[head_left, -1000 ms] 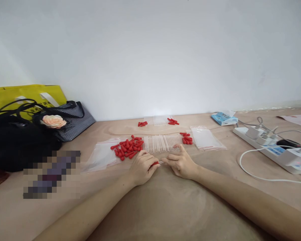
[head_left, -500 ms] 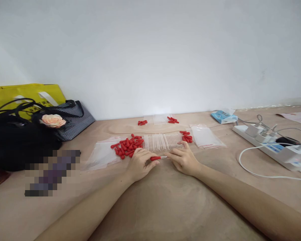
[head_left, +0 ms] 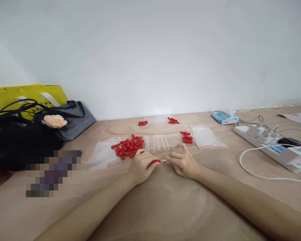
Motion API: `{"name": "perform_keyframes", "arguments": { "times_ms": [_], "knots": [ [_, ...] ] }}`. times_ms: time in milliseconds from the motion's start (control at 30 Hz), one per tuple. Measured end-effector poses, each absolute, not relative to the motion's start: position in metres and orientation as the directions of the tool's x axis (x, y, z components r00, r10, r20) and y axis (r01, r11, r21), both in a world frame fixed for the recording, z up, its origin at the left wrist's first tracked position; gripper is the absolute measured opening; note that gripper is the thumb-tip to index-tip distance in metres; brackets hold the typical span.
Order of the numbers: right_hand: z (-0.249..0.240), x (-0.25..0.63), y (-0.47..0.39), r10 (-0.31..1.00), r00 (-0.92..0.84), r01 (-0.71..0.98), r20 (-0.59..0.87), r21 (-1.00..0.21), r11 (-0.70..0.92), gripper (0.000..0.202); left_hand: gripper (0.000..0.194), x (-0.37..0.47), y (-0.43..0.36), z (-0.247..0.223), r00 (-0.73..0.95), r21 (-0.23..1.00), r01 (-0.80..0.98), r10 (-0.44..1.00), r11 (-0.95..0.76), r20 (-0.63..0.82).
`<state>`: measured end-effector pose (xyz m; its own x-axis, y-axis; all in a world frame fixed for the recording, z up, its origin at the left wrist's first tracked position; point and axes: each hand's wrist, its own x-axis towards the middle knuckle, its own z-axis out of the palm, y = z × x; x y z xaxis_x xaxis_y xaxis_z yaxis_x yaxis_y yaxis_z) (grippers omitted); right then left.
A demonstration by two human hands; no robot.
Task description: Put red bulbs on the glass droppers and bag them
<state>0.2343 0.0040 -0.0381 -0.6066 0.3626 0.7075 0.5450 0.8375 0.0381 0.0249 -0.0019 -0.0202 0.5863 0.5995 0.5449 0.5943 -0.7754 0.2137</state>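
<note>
Red bulb and clear tube, held end to end between my two hands above the table.
My left hand pinches a smooth, matt red bulb between thumb and fingers; my right hand is closed on the far end of a thin, glassy tube, whose near end meets the bulb, though I cannot tell how deep it sits. Beyond my knuckles lies a row of slender, translucent tubes, flanked by a heap of club-shaped bulbs on the left and a smaller cluster on the right. Outermost are filmy plastic bags, all on the brown, faintly swirled table.
</note>
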Motion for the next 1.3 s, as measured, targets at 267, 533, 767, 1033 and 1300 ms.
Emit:
{"name": "perform_keyframes", "arguments": {
  "times_ms": [267,533,767,1033,1300],
  "knots": [
    [-0.026,0.242,0.015,0.516,-0.517,0.745,0.682,0.063,0.664,0.017,0.030,0.022,0.001,-0.019,0.432,0.292,0.696,0.707,-0.656,0.559],
    [-0.016,0.304,0.056,0.882,0.292,0.911,0.369,-0.388,-0.139,0.032,0.025,0.022,0.002,-0.019,0.416,0.324,0.712,0.746,-0.623,0.521],
    [-0.024,0.313,0.060,0.937,0.314,0.913,0.153,-0.320,-0.254,0.034,0.019,0.022,0.002,-0.020,0.456,0.345,0.700,0.763,-0.625,0.458],
    [-0.024,0.306,0.061,0.960,0.193,0.944,0.202,-0.304,-0.126,0.030,0.014,0.023,0.004,-0.021,0.471,0.365,0.682,0.763,-0.633,0.443],
    [-0.032,0.296,0.064,0.921,0.147,0.947,0.360,-0.322,-0.026,0.025,0.009,0.024,0.004,-0.022,0.429,0.309,0.745,0.779,-0.591,0.457]
  ]
}}
